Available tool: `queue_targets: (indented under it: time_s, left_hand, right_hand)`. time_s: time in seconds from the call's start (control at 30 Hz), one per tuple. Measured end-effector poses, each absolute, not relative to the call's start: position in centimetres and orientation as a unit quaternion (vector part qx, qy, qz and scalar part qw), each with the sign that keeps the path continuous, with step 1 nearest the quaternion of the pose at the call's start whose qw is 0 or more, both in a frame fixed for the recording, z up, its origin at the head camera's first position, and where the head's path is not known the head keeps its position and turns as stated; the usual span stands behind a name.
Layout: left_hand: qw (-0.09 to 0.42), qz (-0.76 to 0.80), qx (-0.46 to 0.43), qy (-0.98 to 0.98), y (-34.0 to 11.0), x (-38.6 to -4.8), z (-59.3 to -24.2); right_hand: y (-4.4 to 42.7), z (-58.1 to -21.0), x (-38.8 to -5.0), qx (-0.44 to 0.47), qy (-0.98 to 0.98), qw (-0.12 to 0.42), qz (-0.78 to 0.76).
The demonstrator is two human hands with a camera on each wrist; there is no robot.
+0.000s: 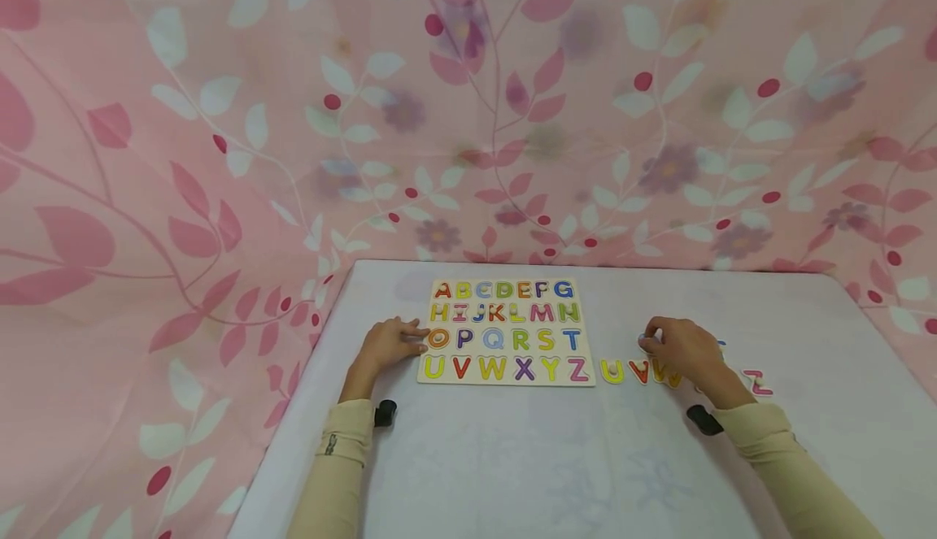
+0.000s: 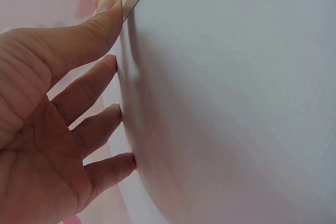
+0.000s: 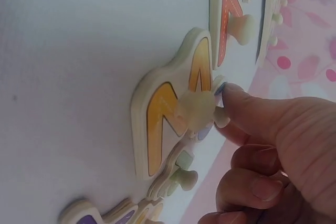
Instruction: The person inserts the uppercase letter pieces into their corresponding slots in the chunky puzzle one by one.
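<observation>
A wooden alphabet puzzle board [image 1: 505,383] lies on the table. My left hand [image 1: 388,348] is at its left edge, thumb touching the board's side and fingers spread, fingertips on the tabletop in the left wrist view. My right hand [image 1: 684,352] is over the loose letters right of the board. Its thumb and forefinger pinch a blue knobbed letter piece [image 3: 220,86], mostly hidden, so I cannot tell which letter. Beneath or beside that hand lie a yellow U [image 1: 612,371], a red V [image 1: 639,371] and an orange-yellow W [image 3: 157,129].
A pink Z piece [image 1: 758,383] lies right of the right hand. More loose letters, one with a green face [image 3: 184,160], are partly hidden by the hand. Black objects [image 1: 705,420] show near both wrists. A pink floral curtain [image 1: 512,157] hangs behind the white-covered table [image 1: 512,466].
</observation>
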State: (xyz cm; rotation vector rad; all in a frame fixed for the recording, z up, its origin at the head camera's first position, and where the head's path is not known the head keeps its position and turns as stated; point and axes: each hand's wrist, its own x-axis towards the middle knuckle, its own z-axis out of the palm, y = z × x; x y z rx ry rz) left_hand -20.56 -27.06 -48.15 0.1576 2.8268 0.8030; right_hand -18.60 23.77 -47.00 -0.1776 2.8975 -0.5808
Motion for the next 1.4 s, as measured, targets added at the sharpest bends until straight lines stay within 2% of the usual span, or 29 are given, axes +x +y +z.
queue_targets:
  time_s: [0.3, 0.53, 0.8, 1.4]
  left_hand:
    - [0.097, 0.273, 0.052, 0.956, -27.2, -20.6, -48.3]
    - [0.102, 0.278, 0.055, 0.954, -27.2, -20.7, -48.5]
    - [0.088, 0.280, 0.058, 0.954, -27.1, -20.3, -48.1]
    - [0.104, 0.280, 0.050, 0.953, -26.9, -20.2, -47.8]
  right_hand:
    - [23.7, -46.8, -18.4, -0.061, 0.975, 0.088, -0.196]
    - [21.9, -46.3, -19.0, -0.069, 0.974, 0.088, -0.195]
    - [17.9, -45.7, -19.8, -0.087, 0.975, 0.089, -0.185]
    - [6.5, -46.5, -22.4, -0.177, 0.963, 0.073, -0.192]
